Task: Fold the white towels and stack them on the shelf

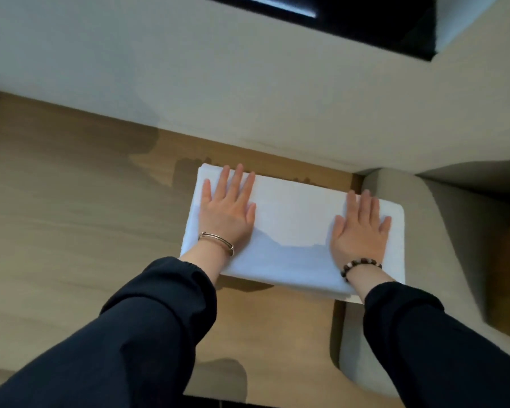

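Observation:
A folded white towel (pixel 292 228) lies flat as a thick rectangle on the wooden shelf surface (pixel 71 201), close to the wall. My left hand (pixel 228 210) presses flat on its left part, fingers straight and spread. On the right part my right hand (pixel 359 228) lies flat the same way. Both palms face down on the top layer. The towel's right end overhangs the beige ledge.
A pale wall (pixel 189 83) rises right behind the towel. A beige rounded ledge (pixel 374 348) borders the wood on the right. A dark window opening (pixel 365 22) sits at the top. Bare wood stretches to the left and toward me.

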The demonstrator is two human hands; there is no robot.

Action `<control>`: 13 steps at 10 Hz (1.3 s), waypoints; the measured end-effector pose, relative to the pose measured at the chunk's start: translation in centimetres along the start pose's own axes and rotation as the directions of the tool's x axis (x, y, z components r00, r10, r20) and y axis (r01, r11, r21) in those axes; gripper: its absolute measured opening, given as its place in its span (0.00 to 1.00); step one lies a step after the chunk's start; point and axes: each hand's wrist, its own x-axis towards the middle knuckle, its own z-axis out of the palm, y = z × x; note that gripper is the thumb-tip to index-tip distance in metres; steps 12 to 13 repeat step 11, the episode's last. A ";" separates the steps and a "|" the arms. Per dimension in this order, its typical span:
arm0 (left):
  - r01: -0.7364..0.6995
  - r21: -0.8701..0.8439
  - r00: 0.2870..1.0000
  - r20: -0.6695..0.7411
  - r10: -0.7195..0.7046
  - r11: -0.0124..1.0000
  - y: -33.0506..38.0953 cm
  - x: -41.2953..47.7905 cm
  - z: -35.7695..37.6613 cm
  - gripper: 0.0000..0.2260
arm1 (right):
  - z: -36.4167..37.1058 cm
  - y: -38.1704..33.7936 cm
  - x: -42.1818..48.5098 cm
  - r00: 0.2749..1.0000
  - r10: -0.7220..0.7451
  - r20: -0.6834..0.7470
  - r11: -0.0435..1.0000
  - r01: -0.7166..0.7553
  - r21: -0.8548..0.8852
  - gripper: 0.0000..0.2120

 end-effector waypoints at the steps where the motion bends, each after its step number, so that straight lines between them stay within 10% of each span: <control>1: 0.001 -0.009 1.000 0.005 -0.001 1.000 0.0 -0.1 -0.1 0.27 | -0.2 2.4 -1.1 0.973 0.230 0.030 0.968 -0.232 0.095 0.28; 2: 0.019 0.007 1.000 0.022 -0.019 1.000 0.0 0.1 -0.5 0.27 | -1.2 1.7 -1.6 0.929 0.369 0.027 0.921 -0.369 0.125 0.28; 4: -0.071 -0.028 0.995 0.065 0.072 0.997 0.9 -1.9 -1.1 0.26 | -1.0 -7.7 -3.3 0.987 -0.158 0.011 0.981 0.156 0.117 0.30; 13: -0.079 -0.119 0.993 0.077 0.089 0.990 0.3 -3.4 -3.5 0.31 | -2.6 -7.9 -3.8 0.919 -0.390 0.057 0.911 0.376 0.170 0.28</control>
